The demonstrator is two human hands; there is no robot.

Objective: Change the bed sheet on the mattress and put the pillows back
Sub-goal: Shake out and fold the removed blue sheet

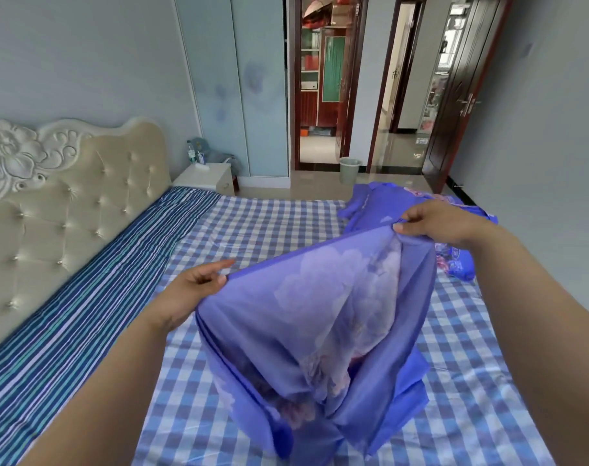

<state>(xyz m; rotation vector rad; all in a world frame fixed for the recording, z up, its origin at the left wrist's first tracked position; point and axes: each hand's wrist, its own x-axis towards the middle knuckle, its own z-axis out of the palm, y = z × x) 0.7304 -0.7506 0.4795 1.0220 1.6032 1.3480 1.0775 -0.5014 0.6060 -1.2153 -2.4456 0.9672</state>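
Observation:
A purple-blue sheet with a pale cloud print [320, 304] hangs in folds above the mattress. My left hand [192, 290] pinches its upper edge on the left. My right hand [434, 220] grips the same edge higher up on the right. The cloth's lower part rests bunched on the blue-and-white checked cover [269, 227] of the mattress. More purple fabric with a pink pattern [454, 260] lies crumpled behind my right arm. No pillows are in view.
A blue striped cloth [84, 294] runs along the cream tufted headboard [68, 196] at left. A white nightstand [205, 176] with bottles stands beyond the bed. A pale bin [350, 169] sits by the open doorway [323, 95].

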